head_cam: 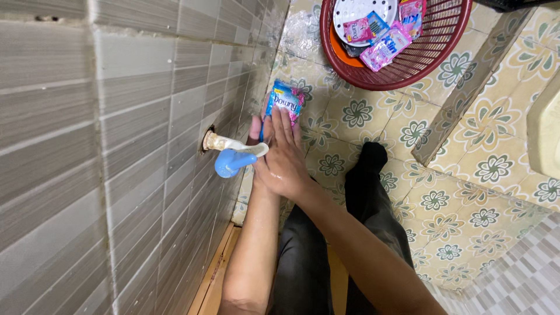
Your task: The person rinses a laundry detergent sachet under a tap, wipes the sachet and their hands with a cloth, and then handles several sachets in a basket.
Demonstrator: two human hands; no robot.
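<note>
1. The left hand [256,131] is being largely covered by the right hand [284,157], which is lying flat over it; only the left thumb side and a fingertip are being shown, so how the left fingers are curled cannot be told.
2. The right hand is being held with fingers stretched and pressed together, not closed around anything that can be seen.
3. A fabric softener sachet [284,100] is being seen just beyond the fingertips; its lower edge is being hidden by the fingers, and whether it is being pinched or is merely lying on the floor cannot be told.
4. The sachet is being shown as a small, flat packet, blue at the top and sides with pink flowers, crinkled and glossy.
5. A blue plastic tap [232,161] on a pale pipe is being seen just beside the hands, on the tiled wall [116,146] side; its spout is touching or nearly touching the left hand.
6. Well beyond the sachet, a dark red plastic basket [443,55] is being cut off by the top edge; pink sachets [382,45] and a white perforated disc [356,11] are lying in it.
7. The patterned floor tiles [466,175] are lying beneath everything.
</note>
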